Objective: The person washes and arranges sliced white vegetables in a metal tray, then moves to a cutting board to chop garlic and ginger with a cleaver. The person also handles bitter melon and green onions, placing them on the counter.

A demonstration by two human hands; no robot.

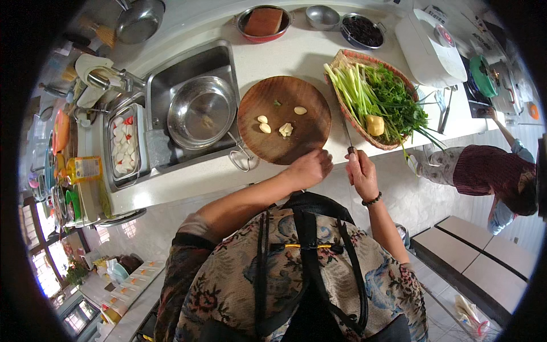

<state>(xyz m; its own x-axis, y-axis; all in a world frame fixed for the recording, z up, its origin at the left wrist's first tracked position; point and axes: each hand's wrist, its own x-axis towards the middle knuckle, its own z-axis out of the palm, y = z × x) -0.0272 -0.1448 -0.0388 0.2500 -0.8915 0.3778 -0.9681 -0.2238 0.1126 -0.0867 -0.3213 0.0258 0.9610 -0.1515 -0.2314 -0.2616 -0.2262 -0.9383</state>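
Observation:
My right hand [364,173] grips the dark handle of a kitchen knife [351,151] at the counter's front edge. The blade appears edge-on as a thin line pointing away between board and basket. At the near rim of a round wooden cutting board [260,100], my left hand [311,169] has its fingers curled in; nothing shows in it. Two peeled garlic cloves [265,128] lie on the board's left side, another clove [300,110] lies farther right. A crushed clove [286,129] lies near the middle, with a green leaf bit [277,102] beyond it.
A woven basket [344,109] right of the board holds greens [389,89] and a ginger piece [375,125]. Left, a steel basin [203,113] sits in the sink [226,49]. Bowls [322,18] and a white appliance [431,51] stand behind. Another person [478,171] is at the right.

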